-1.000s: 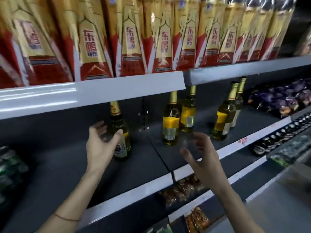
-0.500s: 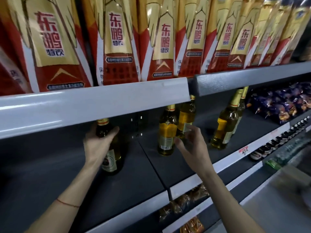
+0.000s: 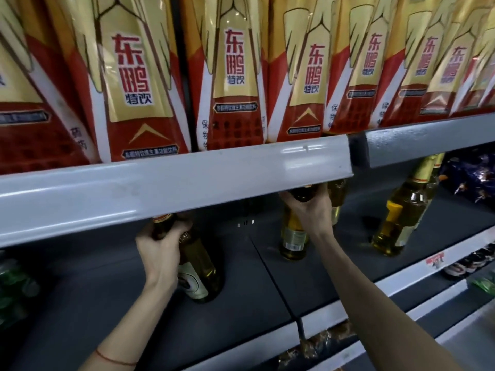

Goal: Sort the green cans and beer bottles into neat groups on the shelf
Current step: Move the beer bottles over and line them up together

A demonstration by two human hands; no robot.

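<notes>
The left bottle (image 3: 199, 266) stands on the dark shelf (image 3: 241, 303) left of the seam, its neck wrapped by the left hand (image 3: 158, 250), fingers curled round the shoulder, a closed grip; a second ago that hand only cupped the glass lower down, so it has slid up to the neck and taken firm hold. The middle bottle (image 3: 293, 236) stands just right of the seam with another bottle (image 3: 336, 199) close behind it; the right hand (image 3: 310, 210), which hung open and clear of the row a second ago, has now closed over the top of the middle bottle, fingers hooked round the neck under the rail (image 3: 174, 188). Both bottles look upright and not yet lifted; with two grips secured, the next move is likely to draw them together toward one group. A pair of pale bottles (image 3: 396, 218) waits further right, well apart; green cans (image 3: 13, 285) show blurred at the far left edge, untouched. Above the rail, red and gold cartons (image 3: 134, 84) fill the upper shelf; dark wrapped packs (image 3: 471, 175) lie at far right.
</notes>
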